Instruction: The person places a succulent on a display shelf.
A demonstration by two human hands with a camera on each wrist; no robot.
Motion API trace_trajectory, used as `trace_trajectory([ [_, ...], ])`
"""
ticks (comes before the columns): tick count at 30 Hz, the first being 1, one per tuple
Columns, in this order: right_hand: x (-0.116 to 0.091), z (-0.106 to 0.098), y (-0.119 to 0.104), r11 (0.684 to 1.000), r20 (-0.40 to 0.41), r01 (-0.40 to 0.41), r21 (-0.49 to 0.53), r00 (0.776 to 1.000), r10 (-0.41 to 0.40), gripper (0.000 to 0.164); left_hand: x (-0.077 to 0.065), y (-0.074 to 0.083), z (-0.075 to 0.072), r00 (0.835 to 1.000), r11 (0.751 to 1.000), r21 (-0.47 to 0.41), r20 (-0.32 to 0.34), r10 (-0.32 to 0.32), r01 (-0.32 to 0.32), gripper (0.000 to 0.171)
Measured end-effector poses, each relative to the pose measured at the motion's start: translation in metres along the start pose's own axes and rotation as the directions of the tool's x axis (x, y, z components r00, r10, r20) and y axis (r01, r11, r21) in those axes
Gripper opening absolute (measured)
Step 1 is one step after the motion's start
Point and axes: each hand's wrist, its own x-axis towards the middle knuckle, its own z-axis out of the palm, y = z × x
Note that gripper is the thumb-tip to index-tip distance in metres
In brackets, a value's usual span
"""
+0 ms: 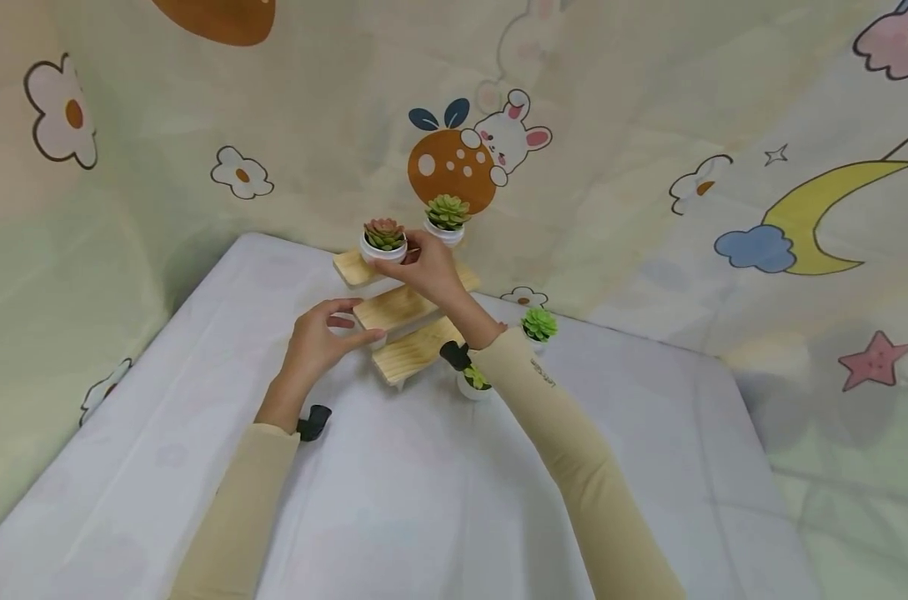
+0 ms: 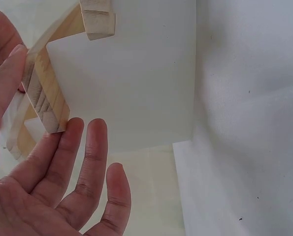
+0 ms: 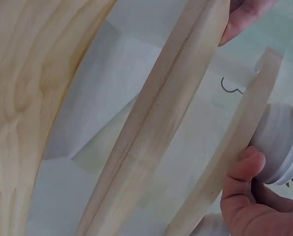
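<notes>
A small three-tier stand of pale wooden boards (image 1: 397, 307) with white side panels (image 2: 131, 93) is on the white-covered table. My left hand (image 1: 314, 340) pinches the left end of the middle board, thumb on one face and fingers on the other; its outer fingers stay extended. On the top board, my right hand (image 1: 436, 271) grips a white pot (image 3: 279, 140) holding a red-green succulent (image 1: 383, 234). The pot's base meets the board in the right wrist view. Just right of it, a green succulent (image 1: 448, 212) in a white pot stands on the same top board.
Beside the stand on the right are a bright green potted succulent (image 1: 539, 324) and another small potted plant (image 1: 474, 379), partly behind the right wrist. A printed curtain (image 1: 333, 125) hangs along the back edge of the white table (image 1: 393, 500).
</notes>
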Motion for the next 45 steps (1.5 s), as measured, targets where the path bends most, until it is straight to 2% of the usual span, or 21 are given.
trace_trajectory([
  [5, -0.004, -0.005, 0.001, 1.000, 0.037, 0.015, 0.025, 0.999, -0.016, 0.050, -0.001, 0.000, 0.004, 1.000, 1.000, 0.000, -0.006, -0.003, 0.003, 0.075],
  [9, -0.016, -0.016, 0.004, 0.997, 0.066, -0.024, 0.075, 0.998, 0.019, 0.068, -0.002, 0.000, 0.004, 1.000, 1.000, -0.001, -0.010, 0.009, -0.009, 0.075],
  [11, -0.025, -0.025, 0.009, 0.996, 0.061, -0.016, 0.084, 0.998, 0.011, 0.072, -0.002, 0.000, 0.003, 1.000, 1.000, -0.003, -0.010, 0.010, -0.010, 0.074],
  [15, -0.046, -0.047, 0.018, 0.990, 0.001, 0.096, 0.104, 0.995, -0.096, 0.065, 0.000, 0.000, 0.004, 1.000, 1.000, 0.013, -0.014, 0.007, -0.007, 0.075],
  [18, -0.063, -0.067, 0.020, 0.976, -0.079, 0.185, 0.114, 0.981, -0.176, 0.057, 0.001, -0.001, 0.004, 1.000, 1.000, 0.021, -0.020, 0.010, -0.010, 0.076],
  [20, -0.074, -0.080, 0.022, 0.977, -0.142, 0.183, 0.108, 0.976, -0.167, 0.052, 0.001, -0.001, 0.003, 1.000, 1.000, 0.022, -0.018, 0.008, -0.008, 0.076],
  [23, -0.085, -0.096, 0.037, 0.991, -0.246, 0.098, 0.091, 0.967, -0.073, 0.048, 0.001, -0.002, 0.001, 1.000, 1.000, 0.024, -0.013, -0.001, 0.001, 0.077],
  [26, -0.090, -0.108, 0.076, 0.997, -0.329, -0.033, 0.068, 0.943, 0.053, 0.051, 0.001, -0.002, 0.001, 1.000, 1.000, 0.025, -0.007, -0.007, 0.007, 0.078],
  [29, -0.097, -0.117, 0.117, 0.984, -0.364, -0.178, 0.019, 0.915, 0.173, 0.068, 0.001, 0.001, 0.002, 1.000, 1.000, 0.028, -0.005, -0.011, 0.011, 0.078],
  [31, -0.103, -0.122, 0.136, 0.960, -0.351, -0.278, 0.006, 0.899, 0.262, 0.081, 0.001, 0.001, 0.002, 1.000, 0.999, 0.034, -0.008, -0.017, 0.018, 0.078],
  [33, -0.107, -0.123, 0.148, 0.922, -0.311, -0.388, -0.004, 0.876, 0.367, 0.093, 0.001, 0.002, 0.000, 1.000, 0.999, 0.038, -0.010, -0.025, 0.025, 0.078],
  [36, -0.110, -0.121, 0.166, 0.866, -0.228, -0.501, 0.004, 0.842, 0.489, 0.099, 0.001, 0.002, -0.001, 0.999, 0.999, 0.038, -0.011, -0.032, 0.033, 0.078],
  [40, -0.109, -0.114, 0.185, 0.824, -0.154, -0.566, 0.018, 0.813, 0.562, 0.098, 0.001, 0.002, -0.001, 0.999, 0.999, 0.031, -0.005, -0.040, 0.040, 0.079],
  [45, -0.105, -0.107, 0.198, 0.809, -0.180, -0.588, -0.002, 0.796, 0.578, 0.091, 0.001, 0.003, 0.002, 0.999, 0.999, 0.020, 0.003, -0.048, 0.048, 0.079],
])
